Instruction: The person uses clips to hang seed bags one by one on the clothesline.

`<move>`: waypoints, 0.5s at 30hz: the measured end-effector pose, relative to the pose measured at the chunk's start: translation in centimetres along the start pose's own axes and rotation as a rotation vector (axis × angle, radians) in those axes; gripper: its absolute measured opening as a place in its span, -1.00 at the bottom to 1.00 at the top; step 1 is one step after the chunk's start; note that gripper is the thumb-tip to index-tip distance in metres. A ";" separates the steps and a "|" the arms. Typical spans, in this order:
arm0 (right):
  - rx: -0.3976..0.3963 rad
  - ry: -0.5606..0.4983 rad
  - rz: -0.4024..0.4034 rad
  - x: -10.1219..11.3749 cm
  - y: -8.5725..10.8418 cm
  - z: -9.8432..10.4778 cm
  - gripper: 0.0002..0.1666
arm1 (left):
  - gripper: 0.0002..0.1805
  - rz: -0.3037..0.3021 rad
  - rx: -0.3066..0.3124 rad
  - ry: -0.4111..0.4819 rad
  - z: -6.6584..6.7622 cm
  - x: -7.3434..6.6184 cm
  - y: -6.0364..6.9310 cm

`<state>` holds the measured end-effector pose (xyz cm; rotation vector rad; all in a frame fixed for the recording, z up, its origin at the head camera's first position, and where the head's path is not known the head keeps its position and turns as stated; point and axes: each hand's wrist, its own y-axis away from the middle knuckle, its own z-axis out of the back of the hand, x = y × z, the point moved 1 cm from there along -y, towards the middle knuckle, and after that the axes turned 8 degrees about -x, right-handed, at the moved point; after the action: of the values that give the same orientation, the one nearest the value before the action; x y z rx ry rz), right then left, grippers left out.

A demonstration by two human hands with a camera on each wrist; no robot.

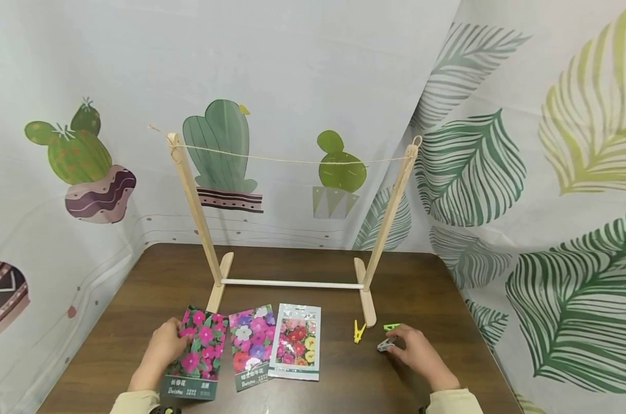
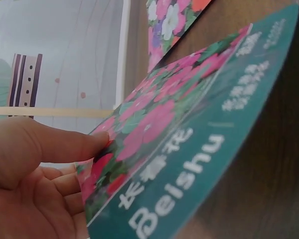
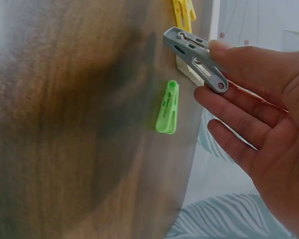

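Note:
My left hand (image 1: 166, 344) pinches the left edge of a seed packet (image 1: 201, 351) with pink flowers and a green lower band. In the left wrist view the thumb lies over the printed face of the packet (image 2: 154, 129), which is tilted above the table. A grey clothespin (image 3: 194, 55) is held between the thumb and fingers of my right hand (image 1: 413, 349). Close by on the table lie a green clothespin (image 3: 168, 107) and a yellow clothespin (image 1: 358, 332). Two more flower seed packets, one purple-pink (image 1: 252, 345) and one white-bordered (image 1: 296, 342), lie right of the left hand.
A wooden frame (image 1: 390, 218) stands at the back of the brown table (image 1: 338, 359). Its posts carry a thin string (image 1: 292, 160) across the top, and a white rod (image 1: 292, 283) joins them low down. Behind hangs a patterned cloth (image 1: 302, 69).

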<state>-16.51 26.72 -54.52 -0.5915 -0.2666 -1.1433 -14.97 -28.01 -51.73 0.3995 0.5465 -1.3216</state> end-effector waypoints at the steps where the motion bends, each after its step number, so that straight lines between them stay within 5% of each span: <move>1: 0.000 -0.007 0.004 0.1 -0.1 0.1 -0.76 | -0.74 0.001 0.007 0.002 0.1 -0.1 0.0; 15: -0.039 -0.069 0.046 0.8 -1.2 1.4 -0.79 | -0.80 0.014 0.002 0.013 1.6 -1.0 -0.3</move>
<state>-17.11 26.55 -52.62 -0.6688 -0.2890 -1.0870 -15.18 -28.19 -49.89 0.4125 0.5523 -1.3066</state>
